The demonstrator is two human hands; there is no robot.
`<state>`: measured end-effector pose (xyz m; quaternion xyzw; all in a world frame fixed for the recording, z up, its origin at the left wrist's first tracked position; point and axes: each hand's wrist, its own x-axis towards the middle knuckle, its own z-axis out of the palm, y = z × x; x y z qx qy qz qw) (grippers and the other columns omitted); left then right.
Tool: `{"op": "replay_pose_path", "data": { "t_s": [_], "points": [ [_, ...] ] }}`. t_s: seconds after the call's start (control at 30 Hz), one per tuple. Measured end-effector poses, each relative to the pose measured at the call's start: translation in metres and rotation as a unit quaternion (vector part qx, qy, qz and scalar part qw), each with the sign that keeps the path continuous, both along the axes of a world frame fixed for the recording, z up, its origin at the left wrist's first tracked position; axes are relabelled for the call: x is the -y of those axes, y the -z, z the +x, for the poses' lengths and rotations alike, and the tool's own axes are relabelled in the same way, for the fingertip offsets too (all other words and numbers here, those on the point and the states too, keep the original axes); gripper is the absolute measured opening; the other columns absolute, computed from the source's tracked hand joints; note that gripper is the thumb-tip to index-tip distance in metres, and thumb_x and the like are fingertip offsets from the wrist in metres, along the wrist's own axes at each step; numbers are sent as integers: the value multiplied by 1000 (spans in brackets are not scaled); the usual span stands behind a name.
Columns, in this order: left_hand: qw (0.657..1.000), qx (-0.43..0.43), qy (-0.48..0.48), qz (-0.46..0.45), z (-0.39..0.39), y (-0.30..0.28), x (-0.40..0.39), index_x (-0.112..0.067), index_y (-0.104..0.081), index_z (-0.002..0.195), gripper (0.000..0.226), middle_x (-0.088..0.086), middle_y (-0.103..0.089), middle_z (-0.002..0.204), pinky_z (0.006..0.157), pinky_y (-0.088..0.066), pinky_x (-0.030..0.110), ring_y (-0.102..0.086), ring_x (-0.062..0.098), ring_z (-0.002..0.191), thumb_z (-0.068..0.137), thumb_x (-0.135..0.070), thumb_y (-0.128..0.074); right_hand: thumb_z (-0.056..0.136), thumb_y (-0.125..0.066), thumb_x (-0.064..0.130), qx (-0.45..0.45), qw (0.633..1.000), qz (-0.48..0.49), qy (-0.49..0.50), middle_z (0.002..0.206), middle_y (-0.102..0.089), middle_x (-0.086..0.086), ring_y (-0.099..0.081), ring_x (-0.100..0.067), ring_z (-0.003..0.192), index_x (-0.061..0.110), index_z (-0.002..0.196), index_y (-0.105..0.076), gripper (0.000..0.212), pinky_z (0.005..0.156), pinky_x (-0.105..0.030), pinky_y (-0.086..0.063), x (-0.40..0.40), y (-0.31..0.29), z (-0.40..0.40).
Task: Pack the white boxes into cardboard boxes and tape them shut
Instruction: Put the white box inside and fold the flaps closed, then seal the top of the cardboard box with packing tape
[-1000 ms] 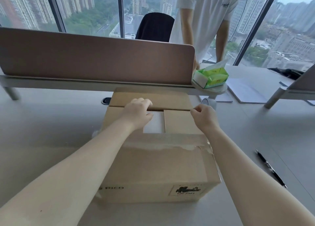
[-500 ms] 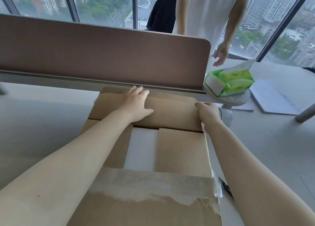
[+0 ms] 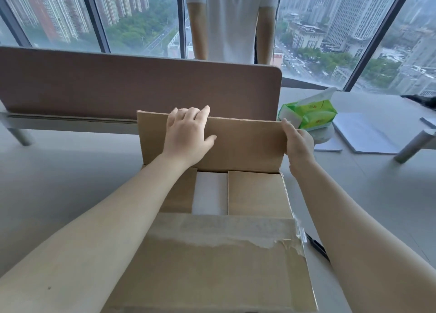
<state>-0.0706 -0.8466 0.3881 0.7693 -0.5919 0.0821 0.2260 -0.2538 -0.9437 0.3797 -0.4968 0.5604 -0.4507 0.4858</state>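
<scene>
Left hand (image 3: 188,133) fingers hooked over upright far flap (image 3: 245,145) of cardboard box (image 3: 212,265); right hand (image 3: 298,145) grips flap's right edge; white box (image 3: 210,193) visible inside.

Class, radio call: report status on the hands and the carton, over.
Left hand grips far flap's top edge; right hand grips its right end. Flap upright, white box showing between side flaps. Nothing in the way.

Head camera looks forward and down, close over the cardboard box (image 3: 212,253).
</scene>
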Motion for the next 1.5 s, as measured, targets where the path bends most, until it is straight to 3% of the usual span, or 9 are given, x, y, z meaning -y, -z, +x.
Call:
{"op": "replay_pose_path", "data": {
  "t_s": [0.13, 0.2, 0.3, 0.4, 0.53, 0.7, 0.97, 1.13, 1.5],
  "points": [
    [992, 71, 5, -106, -6, -1, -27, -8, -62, 121, 45, 12, -70, 89, 86, -39, 44, -62, 34, 89, 82, -29, -63, 88, -56, 37, 2, 999, -40, 11, 75, -47, 6, -46, -10, 74, 13, 82, -48, 26, 75, -24, -35, -27, -5, -9],
    [989, 84, 8, -123, -13, -4, -41, -7, -70, 103, 41, 11, -70, 75, 78, -40, 41, -63, 32, 75, 78, -38, -61, 89, -55, 26, -28, 998, -59, 14, 80, -48, 6, -47, -9, 76, 14, 95, -50, 15, 71, -20, -36, -43, -4, -16],
    [998, 49, 33, 18, -23, -2, -59, -16, -70, 102, 41, 6, -69, 96, 84, -33, 34, -57, 29, 98, 89, -50, -50, 86, -52, 8, -95, 992, -82, -14, 71, -49, 8, -45, -6, 66, 8, 99, -61, 16, 58, -15, -36, -65, 2, -27],
    [991, -33, 90, 95, -28, 8, -75, -18, -69, 104, 34, 2, -68, 109, 86, -40, 31, -57, 23, 106, 90, -44, -51, 83, -52, 1, -182, 977, -91, -60, 67, -51, 10, -46, -4, 64, 9, 89, -65, 17, 55, -8, -37, -86, 13, -37],
    [966, -103, 130, 197, -31, 29, -88, -19, -65, 108, 27, -2, -61, 120, 96, -43, 33, -52, 20, 116, 89, -36, -56, 80, -56, 1, -255, 958, -81, -98, 77, -59, 2, -53, -15, 85, 9, 87, -67, 15, 75, -24, -39, -104, 31, -46],
    [956, -106, 132, 240, -32, 47, -89, -21, -66, 108, 29, -2, -60, 121, 100, -40, 35, -48, 21, 119, 89, -39, -55, 85, -52, 11, -348, 926, -71, -127, 95, -58, -6, -51, -18, 84, 7, 86, -70, 18, 59, -28, -37, -114, 46, -53],
    [962, -137, 128, 198, -49, 28, -66, -15, -62, 113, 31, 3, -57, 126, 96, -39, 31, -48, 23, 119, 91, -34, -54, 86, -53, 8, -228, 971, -45, -61, 70, -52, -16, -44, -16, 71, -12, 93, -65, 24, 59, -26, -33, -96, 32, -68],
    [953, -211, 141, 163, -80, 15, -26, -12, -63, 110, 25, 4, -62, 119, 85, -37, 25, -55, 21, 110, 92, -27, -54, 87, -52, 5, -155, 988, -5, -7, 77, -43, -9, -37, -18, 76, -24, 101, -53, 32, 63, -26, -27, -61, 30, -108],
    [908, -374, 106, 155, -151, 35, 115, -8, -64, 106, 20, 7, -64, 105, 77, -38, 23, -50, 14, 92, 92, -18, -55, 88, -51, 7, -106, 991, 79, 1, 82, -47, -8, -39, -18, 75, -20, 103, -55, 31, 56, -26, -28, 66, 75, -163]
  ]
}}
